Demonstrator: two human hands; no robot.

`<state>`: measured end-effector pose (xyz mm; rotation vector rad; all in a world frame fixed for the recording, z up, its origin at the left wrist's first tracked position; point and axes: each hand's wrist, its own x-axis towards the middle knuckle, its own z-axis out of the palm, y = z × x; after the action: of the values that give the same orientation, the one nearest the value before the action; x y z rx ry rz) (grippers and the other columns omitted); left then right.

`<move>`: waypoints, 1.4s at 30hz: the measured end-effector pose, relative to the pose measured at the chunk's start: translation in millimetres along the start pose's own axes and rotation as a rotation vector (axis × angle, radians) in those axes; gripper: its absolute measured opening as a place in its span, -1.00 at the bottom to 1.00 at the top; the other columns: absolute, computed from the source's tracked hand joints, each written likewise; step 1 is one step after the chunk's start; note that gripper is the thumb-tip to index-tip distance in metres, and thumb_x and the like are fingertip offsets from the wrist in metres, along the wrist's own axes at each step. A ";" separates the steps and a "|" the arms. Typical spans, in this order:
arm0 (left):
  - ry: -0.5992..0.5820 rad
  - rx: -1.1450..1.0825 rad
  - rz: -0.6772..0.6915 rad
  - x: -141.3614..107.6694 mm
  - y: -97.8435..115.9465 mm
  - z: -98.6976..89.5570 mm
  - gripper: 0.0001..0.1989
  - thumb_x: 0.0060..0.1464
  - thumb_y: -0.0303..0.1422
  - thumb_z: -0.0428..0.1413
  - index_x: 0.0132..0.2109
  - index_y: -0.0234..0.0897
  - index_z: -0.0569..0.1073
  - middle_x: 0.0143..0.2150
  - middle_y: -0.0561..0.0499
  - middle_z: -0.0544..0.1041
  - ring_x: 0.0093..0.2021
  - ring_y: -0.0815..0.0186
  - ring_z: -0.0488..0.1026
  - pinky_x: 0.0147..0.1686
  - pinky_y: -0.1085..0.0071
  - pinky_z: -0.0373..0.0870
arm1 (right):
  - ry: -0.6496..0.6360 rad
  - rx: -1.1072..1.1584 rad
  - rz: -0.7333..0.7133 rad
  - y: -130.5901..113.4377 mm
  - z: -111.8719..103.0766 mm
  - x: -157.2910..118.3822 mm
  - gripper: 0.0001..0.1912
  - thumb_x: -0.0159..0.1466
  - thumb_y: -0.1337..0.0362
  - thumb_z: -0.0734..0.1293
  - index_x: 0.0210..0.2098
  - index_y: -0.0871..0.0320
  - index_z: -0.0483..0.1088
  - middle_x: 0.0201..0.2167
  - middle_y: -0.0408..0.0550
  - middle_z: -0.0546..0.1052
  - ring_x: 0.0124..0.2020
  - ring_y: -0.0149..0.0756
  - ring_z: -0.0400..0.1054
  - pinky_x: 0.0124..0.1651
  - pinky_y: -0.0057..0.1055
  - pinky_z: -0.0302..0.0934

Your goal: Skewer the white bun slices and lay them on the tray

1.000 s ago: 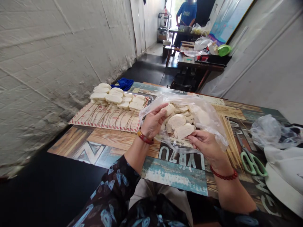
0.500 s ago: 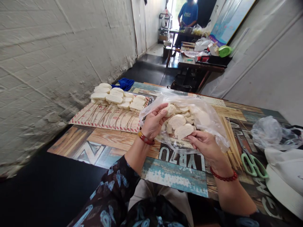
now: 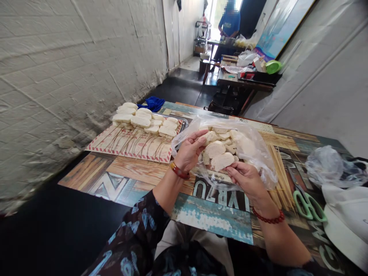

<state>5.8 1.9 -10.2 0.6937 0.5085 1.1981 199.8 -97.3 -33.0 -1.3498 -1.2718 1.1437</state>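
Right grip (image 3: 246, 178) pinches one slice (image 3: 221, 161), left grip (image 3: 187, 152) another.

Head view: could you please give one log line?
left hand: pinching pale slice; right hand: pinching nearer slice; plastic bag: more slices inside

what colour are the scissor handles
Light green; the scissor handles show best in the head view, toward the right.

Site appeared to be a small eatery or food-prep room: sliced bread (image 3: 216, 148) lay in a plastic bag (image 3: 260, 153), loose skewers (image 3: 280, 172) on the patterned table (image 3: 152, 172); a person (image 3: 230, 26) stood at a far table (image 3: 215, 43).
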 end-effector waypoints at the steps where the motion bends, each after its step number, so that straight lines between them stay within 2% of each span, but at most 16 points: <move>1: 0.003 0.000 -0.005 -0.2 -0.2 -0.2 -0.63 -0.15 -0.38 0.43 -0.12 -0.28 0.63 -0.21 -0.03 0.67 -0.25 0.36 0.56 -0.15 0.43 0.43 | 0.003 0.002 0.002 0.1 0.5 0.1 -0.62 0.17 -0.05 0.47 -0.40 0.18 0.55 -0.61 -0.17 0.39 -0.63 -0.45 0.17 -0.58 -0.49 0.03; 11: -0.016 0.008 -0.039 0.7 -3.4 -2.5 -0.64 -0.14 -0.36 0.43 -0.13 -0.30 0.65 -0.20 -0.07 0.66 -0.25 0.35 0.54 -0.20 0.46 0.41 | -0.004 -0.028 -0.014 -1.6 3.0 -0.8 -0.59 0.20 -0.07 0.44 -0.49 0.16 0.47 -0.59 -0.15 0.41 -0.61 -0.43 0.20 -0.57 -0.47 0.06; 16: -0.012 0.014 -0.050 0.1 -5.1 -2.4 -0.61 -0.18 -0.33 0.46 -0.14 -0.28 0.66 -0.21 -0.05 0.67 -0.25 0.37 0.54 -0.21 0.49 0.42 | -0.007 -0.034 -0.010 5.7 3.0 -0.2 -0.60 0.23 -0.05 0.43 -0.46 0.17 0.49 -0.58 -0.13 0.45 -0.62 -0.43 0.23 -0.58 -0.47 0.04; 23: -0.012 -0.001 -0.061 -1.1 -5.3 -1.1 -0.64 -0.19 -0.34 0.46 -0.16 -0.27 0.68 -0.22 -0.06 0.68 -0.28 0.37 0.53 -0.24 0.49 0.38 | 0.081 0.000 0.053 3.5 7.3 -0.1 -0.56 0.09 -0.10 0.52 -0.49 0.18 0.50 -0.61 -0.11 0.49 -0.66 -0.42 0.26 -0.64 -0.48 0.04; 27: -0.015 -0.003 -0.067 -1.8 -5.3 0.4 -0.61 -0.23 -0.31 0.48 -0.17 -0.28 0.68 -0.25 -0.03 0.67 -0.30 0.40 0.51 -0.27 0.51 0.36 | 0.104 0.013 0.040 4.8 9.4 -0.4 -0.57 0.10 -0.09 0.52 -0.49 0.18 0.50 -0.62 -0.12 0.48 -0.66 -0.43 0.25 -0.63 -0.49 0.05; 36: 0.006 0.026 -0.075 -3.9 -5.4 3.1 -0.58 -0.23 -0.29 0.48 -0.15 -0.30 0.68 -0.32 -0.01 0.64 -0.39 0.47 0.42 -0.33 0.53 0.28 | 0.092 0.072 0.022 9.3 14.9 -1.1 -0.59 0.14 -0.06 0.50 -0.47 0.19 0.52 -0.60 -0.13 0.48 -0.66 -0.48 0.25 -0.62 -0.52 0.04; 42: 0.001 0.022 -0.088 -3.8 -6.6 3.2 -0.59 -0.22 -0.31 0.47 -0.15 -0.31 0.68 -0.31 -0.03 0.64 -0.37 0.45 0.43 -0.31 0.53 0.29 | 0.092 0.104 0.040 9.0 15.8 -1.6 -0.61 0.14 -0.04 0.51 -0.46 0.19 0.52 -0.60 -0.15 0.49 -0.66 -0.49 0.26 -0.61 -0.52 0.04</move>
<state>11.3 -3.8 -12.7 0.6826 0.5481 1.1119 185.3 -98.8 -44.1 -1.3406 -1.1094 1.1468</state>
